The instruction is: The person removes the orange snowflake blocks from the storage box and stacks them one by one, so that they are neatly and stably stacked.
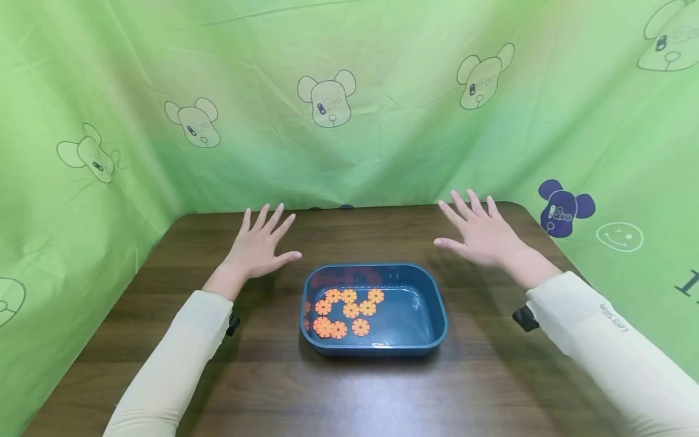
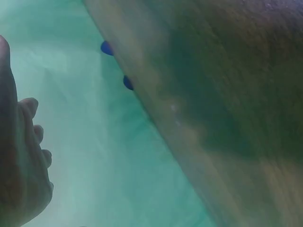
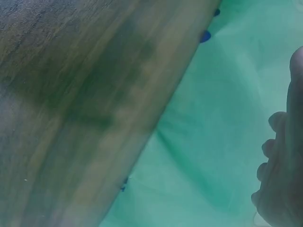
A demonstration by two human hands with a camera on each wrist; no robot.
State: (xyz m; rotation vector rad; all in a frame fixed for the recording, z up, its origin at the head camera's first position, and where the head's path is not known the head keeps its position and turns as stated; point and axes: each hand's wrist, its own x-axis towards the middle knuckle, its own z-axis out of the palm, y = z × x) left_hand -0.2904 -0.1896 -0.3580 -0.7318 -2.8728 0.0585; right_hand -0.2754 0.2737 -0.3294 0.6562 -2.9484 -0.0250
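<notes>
Both hands hold nothing. In the head view the left hand (image 1: 256,246) is spread with straight fingers, up and to the left of a blue rectangular tray (image 1: 404,351). Fingers likewise apart, the right hand (image 1: 483,233) hovers over the table on the tray's far right side. Inside the tray, mostly in its left half, lie several orange flower-shaped discs (image 1: 360,327) with notched edges, some overlapping. The left wrist view shows the left hand (image 2: 23,151) at its left edge; the right hand (image 3: 281,165) appears at the right edge of its own wrist view.
A dark brown wooden table (image 1: 262,388) carries the tray. Behind it and at both sides hangs a green curtain (image 1: 262,158) printed with cartoon mouse heads. Small black devices are strapped under both white sleeves (image 1: 175,358).
</notes>
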